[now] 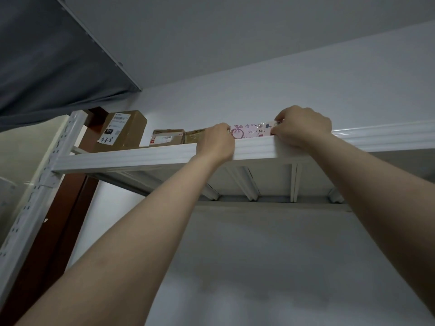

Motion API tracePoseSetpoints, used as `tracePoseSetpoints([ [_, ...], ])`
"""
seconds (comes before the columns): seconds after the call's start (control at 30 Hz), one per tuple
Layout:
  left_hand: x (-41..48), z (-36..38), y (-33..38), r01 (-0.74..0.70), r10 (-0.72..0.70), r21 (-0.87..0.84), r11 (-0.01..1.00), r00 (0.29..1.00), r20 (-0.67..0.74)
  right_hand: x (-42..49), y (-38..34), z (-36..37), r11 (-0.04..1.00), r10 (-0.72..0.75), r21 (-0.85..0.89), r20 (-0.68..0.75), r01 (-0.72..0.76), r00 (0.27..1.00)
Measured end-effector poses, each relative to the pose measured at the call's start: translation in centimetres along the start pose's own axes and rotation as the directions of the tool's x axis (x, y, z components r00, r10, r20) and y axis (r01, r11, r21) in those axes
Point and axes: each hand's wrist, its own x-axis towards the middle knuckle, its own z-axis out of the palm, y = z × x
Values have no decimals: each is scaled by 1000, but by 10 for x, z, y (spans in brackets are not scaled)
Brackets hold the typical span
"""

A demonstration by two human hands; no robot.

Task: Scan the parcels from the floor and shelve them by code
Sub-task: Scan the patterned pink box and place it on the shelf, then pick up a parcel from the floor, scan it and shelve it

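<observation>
- The pink parcel [251, 131], printed XUPING, sits at the front of the top shelf [141, 157], just behind the white front rail and between your two hands.
- On your left hand [217, 142], the fingers are curled over the parcel's left end, knuckles toward the camera. On your right hand [302, 129], the fingers are bent and pinch the upper right corner. Both are clamped on the parcel.
- The rail hides how much of the parcel's base rests on the shelf, so you cannot tell.
- Risk: you are working overhead at long reach. If you let go before the base is fully on the deck, it will likely tip forward over the rail and drop.
- Risk: a brown parcel [194, 136] lies right against your left hand. Sliding the pink one leftward could shove it into the small labelled box [168, 137].
- Risk: wrong slot. The big cardboard box [122, 130] bears a handwritten code, but none shows on the pink face. Check the match before you release.
</observation>
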Motion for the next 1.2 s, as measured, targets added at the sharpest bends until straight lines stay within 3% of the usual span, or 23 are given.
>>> tracePoseSetpoints([
  [0.17,-4,10,-2,-41,54,125,991,993,-108,2,-2,-1,999,-11,-38,41,12,999],
  [0.5,-7,20,-5,-53,43,-37,998,970,-238,-8,1,5,973,-119,-204,-24,111,993],
  [0.6,-15,20,-4,-79,62,-45,996,955,-290,-12,1,7,975,-146,-183,-109,124,983],
  [0.77,-47,30,-1,-306,363,198,931,832,-420,-43,3,15,955,-286,-43,-401,294,870],
  [0.87,-83,40,10,-463,508,212,860,743,-436,-89,8,25,923,-363,-81,-503,375,784],
  [0.97,-144,52,15,-626,595,94,774,667,-448,-158,25,35,940,-290,-17,-561,339,775],
  [1.1,-253,67,16,-670,619,-140,729,733,-281,-278,58,52,974,-105,131,-467,185,878],
  [1.2,-328,80,21,-702,696,-258,663,706,-130,-363,89,59,987,28,157,-346,28,938],
])
